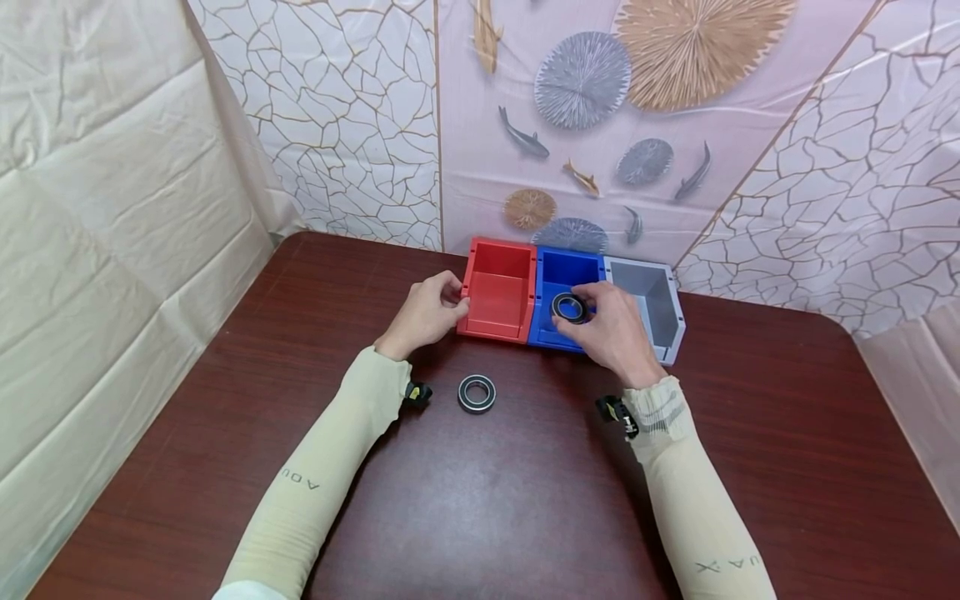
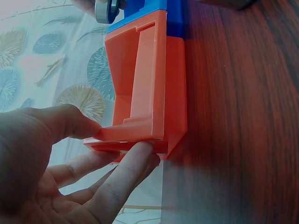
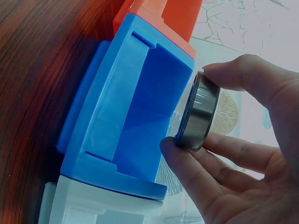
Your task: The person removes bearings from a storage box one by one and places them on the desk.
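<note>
A ring-shaped bearing, its smooth metal outer band shining and its flat face dark, is held at the open mouth of a blue bin. The right hand clamps it by the outer band, thumb on one side and fingertips on the other. The blue bin is glossy, straight-walled plastic, with small slots in its rim. Beside it stand a red bin of similar shape and a grey bin, the three side by side. The left hand pinches the red bin's outer side wall between thumb and fingers. Nearer the person, a second bearing lies flat on the dark reddish, wood-grained table. Pale, stretchy-looking sleeves cover both forearms. Behind hangs a creased, sheeny backdrop printed with crackled lines, fish and ribbed discs.
</note>
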The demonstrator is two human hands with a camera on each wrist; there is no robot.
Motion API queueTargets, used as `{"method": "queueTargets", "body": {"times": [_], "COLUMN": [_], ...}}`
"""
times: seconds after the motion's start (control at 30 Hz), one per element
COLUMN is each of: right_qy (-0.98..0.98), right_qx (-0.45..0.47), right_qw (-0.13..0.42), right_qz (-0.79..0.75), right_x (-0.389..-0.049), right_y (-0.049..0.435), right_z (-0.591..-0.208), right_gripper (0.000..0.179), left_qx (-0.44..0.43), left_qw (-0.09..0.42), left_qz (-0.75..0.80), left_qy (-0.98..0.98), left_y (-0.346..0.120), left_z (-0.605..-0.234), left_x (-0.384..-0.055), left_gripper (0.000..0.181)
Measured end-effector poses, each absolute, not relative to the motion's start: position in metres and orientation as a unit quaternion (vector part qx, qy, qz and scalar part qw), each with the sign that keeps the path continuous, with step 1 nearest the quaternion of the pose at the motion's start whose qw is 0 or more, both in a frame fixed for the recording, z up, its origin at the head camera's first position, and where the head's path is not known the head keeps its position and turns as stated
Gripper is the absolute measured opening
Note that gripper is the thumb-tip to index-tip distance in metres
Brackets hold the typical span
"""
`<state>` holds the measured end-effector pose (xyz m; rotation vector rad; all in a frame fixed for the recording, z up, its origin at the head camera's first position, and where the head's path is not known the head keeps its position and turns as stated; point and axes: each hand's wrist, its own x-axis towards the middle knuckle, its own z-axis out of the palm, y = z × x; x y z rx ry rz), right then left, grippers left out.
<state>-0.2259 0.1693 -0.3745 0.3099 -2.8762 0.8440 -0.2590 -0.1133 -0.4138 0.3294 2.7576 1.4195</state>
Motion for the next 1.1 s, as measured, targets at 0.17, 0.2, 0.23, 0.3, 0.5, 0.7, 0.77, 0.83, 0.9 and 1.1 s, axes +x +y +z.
{"method": "queueTargets", "body": {"times": [0.17, 0.2, 0.23, 0.3, 0.5, 0.7, 0.77, 0.83, 0.9, 1.1], "right_qy": [-0.953, -0.953, -0.953, -0.953, -0.954, -0.954, -0.954, -0.954, -0.955, -0.955], "right_qx": [0.102, 0.101, 0.102, 0.102, 0.103, 0.106, 0.106, 0.106, 0.105, 0.107], "right_qw": [0.062, 0.061, 0.06, 0.059, 0.054, 0.056, 0.057, 0.057, 0.054, 0.051], "right_qz": [0.279, 0.279, 0.279, 0.279, 0.278, 0.276, 0.275, 0.275, 0.273, 0.27], "right_x": [-0.2244, -0.224, -0.2236, -0.2234, -0.2234, -0.2221, -0.222, -0.2218, -0.2218, -0.2214], "right_y": [0.1689, 0.1689, 0.1689, 0.1693, 0.1703, 0.1707, 0.1706, 0.1705, 0.1708, 0.1714], "right_z": [-0.3731, -0.3727, -0.3722, -0.3715, -0.3713, -0.3707, -0.3708, -0.3707, -0.3707, -0.3695], "right_gripper": [0.057, 0.057, 0.057, 0.056, 0.055, 0.053, 0.053, 0.053, 0.053, 0.052], "left_qx": [0.108, 0.108, 0.108, 0.109, 0.109, 0.11, 0.109, 0.109, 0.109, 0.109], "left_qw": [0.009, 0.009, 0.008, 0.008, 0.007, 0.007, 0.007, 0.007, 0.007, 0.009], "left_qz": [0.453, 0.453, 0.453, 0.454, 0.458, 0.456, 0.456, 0.455, 0.455, 0.455], "left_qy": [0.885, 0.885, 0.885, 0.884, 0.882, 0.883, 0.883, 0.884, 0.884, 0.884], "left_y": [-0.113, -0.113, -0.113, -0.1129, -0.1132, -0.1131, -0.1132, -0.1133, -0.1133, -0.1131], "left_z": [-0.414, -0.414, -0.4138, -0.4137, -0.4145, -0.415, -0.4148, -0.4146, -0.4142, -0.4143], "left_x": [-0.2598, -0.2599, -0.2599, -0.2601, -0.2602, -0.2599, -0.2598, -0.2596, -0.2594, -0.2598], "left_gripper": [0.019, 0.019, 0.02, 0.02, 0.02, 0.019, 0.019, 0.019, 0.019, 0.02]}}
